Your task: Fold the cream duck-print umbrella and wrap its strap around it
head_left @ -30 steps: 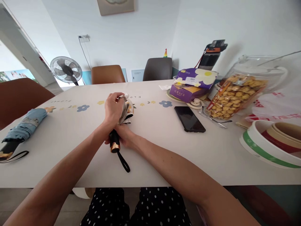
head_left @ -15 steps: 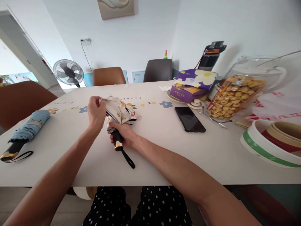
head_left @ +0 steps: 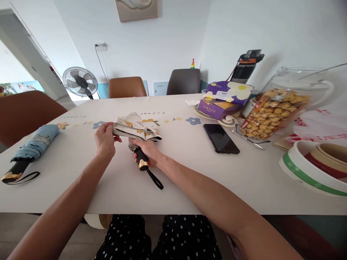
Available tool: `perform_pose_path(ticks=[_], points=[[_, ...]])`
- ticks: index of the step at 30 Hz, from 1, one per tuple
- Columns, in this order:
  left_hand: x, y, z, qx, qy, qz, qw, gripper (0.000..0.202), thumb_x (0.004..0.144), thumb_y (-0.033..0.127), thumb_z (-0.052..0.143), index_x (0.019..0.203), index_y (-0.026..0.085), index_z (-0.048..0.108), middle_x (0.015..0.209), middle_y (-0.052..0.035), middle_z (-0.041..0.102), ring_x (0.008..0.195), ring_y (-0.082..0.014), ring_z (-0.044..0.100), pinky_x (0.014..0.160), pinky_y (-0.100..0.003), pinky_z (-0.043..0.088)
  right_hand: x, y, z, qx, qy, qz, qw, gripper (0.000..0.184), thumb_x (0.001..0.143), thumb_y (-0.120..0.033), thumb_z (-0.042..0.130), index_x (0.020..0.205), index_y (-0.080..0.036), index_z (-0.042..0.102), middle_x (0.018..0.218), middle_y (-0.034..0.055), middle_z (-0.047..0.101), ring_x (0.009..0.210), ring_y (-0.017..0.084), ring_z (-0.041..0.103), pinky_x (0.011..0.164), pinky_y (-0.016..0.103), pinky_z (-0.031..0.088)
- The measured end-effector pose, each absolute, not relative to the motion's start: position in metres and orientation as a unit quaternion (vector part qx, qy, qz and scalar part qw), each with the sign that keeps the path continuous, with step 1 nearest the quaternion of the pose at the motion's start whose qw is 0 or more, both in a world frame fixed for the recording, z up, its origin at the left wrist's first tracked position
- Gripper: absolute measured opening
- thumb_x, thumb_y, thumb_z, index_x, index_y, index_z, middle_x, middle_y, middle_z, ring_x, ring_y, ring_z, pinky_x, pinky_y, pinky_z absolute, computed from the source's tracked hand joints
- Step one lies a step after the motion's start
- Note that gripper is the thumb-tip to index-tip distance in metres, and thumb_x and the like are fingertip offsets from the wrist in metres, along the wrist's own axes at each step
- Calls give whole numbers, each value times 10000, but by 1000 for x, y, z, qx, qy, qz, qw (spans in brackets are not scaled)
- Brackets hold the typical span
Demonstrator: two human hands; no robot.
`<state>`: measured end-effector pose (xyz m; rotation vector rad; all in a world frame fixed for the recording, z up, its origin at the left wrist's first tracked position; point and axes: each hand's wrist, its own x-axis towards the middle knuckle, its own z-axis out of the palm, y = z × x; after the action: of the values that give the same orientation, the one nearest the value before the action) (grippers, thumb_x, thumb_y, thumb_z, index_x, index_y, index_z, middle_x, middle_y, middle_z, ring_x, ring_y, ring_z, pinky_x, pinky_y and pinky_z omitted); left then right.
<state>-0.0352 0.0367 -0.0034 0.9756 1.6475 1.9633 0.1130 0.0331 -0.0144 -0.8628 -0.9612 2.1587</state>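
A white folding umbrella [head_left: 135, 126] with small yellow and orange prints is in front of me over the table, its canopy folded down but loose. My right hand [head_left: 148, 150] wraps round it just above the black handle, which has a gold end and a black wrist strap hanging toward me. Between its fingertips, my left hand [head_left: 105, 139] pinches the left edge of the canopy cloth, drawn out sideways. Some fingers of my right hand are hidden behind the handle. To the left lies a blue folding umbrella [head_left: 38, 142], rolled up, with a similar handle.
On the right of the white table [head_left: 81, 191] lie a black phone [head_left: 221, 138] and glasses [head_left: 253, 141]. Behind them are purple boxes [head_left: 219, 108], a dark bottle [head_left: 244, 70], a bag of snacks [head_left: 276, 112], a clear pitcher [head_left: 322, 88] and paper bowls [head_left: 295, 166]. Chairs and a fan [head_left: 80, 82] stand beyond.
My left hand has moved slightly down and left, pulling the canopy cloth out into a flatter, wider fold. My right hand and the handle have shifted a little to the right.
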Motion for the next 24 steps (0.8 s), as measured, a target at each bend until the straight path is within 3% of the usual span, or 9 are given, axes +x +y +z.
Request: perform_pose_path(ticks=[7,11,14,18,21,24], points=[[-38,34,-5,379,616,629,286,477,582,170,551,1055,203,599,783,-33,587,662,-147,570,464,-229,496,116,37,-12,-354,-370,800,314,202,749,-257,653,772,-149,484,540,-27,496,383,102,481,301,229,429],[-38,33,-3,403,587,609,349,497,536,168,598,1029,208,641,850,-37,617,723,-166,585,536,-254,509,116,36,-13,-359,-408,783,304,199,737,-256,660,770,-145,498,516,-26,491,373,111,479,294,243,433],[-38,34,-4,396,576,603,386,429,529,217,658,956,176,664,794,-32,634,674,-154,579,529,-244,487,116,35,-14,-359,-436,771,293,223,715,-270,680,803,-150,514,510,-30,488,372,120,486,288,251,435],[-42,39,-9,353,587,642,343,310,484,203,690,786,150,645,621,4,587,516,-101,515,425,-184,405,116,34,-15,-359,-448,767,286,250,696,-279,695,794,-156,500,516,-27,495,379,122,492,292,251,440],[-44,41,-10,345,600,654,305,158,530,246,665,628,151,585,497,24,489,402,-84,424,323,-180,309,116,35,-14,-365,-440,772,278,236,706,-268,685,740,-157,480,489,-25,483,382,121,490,301,242,443],[-42,41,-7,353,605,659,274,138,585,278,632,606,156,573,464,27,449,354,-82,372,278,-194,251,117,35,-12,-365,-435,775,276,208,721,-251,665,722,-155,479,487,-23,486,379,117,490,302,236,442]])
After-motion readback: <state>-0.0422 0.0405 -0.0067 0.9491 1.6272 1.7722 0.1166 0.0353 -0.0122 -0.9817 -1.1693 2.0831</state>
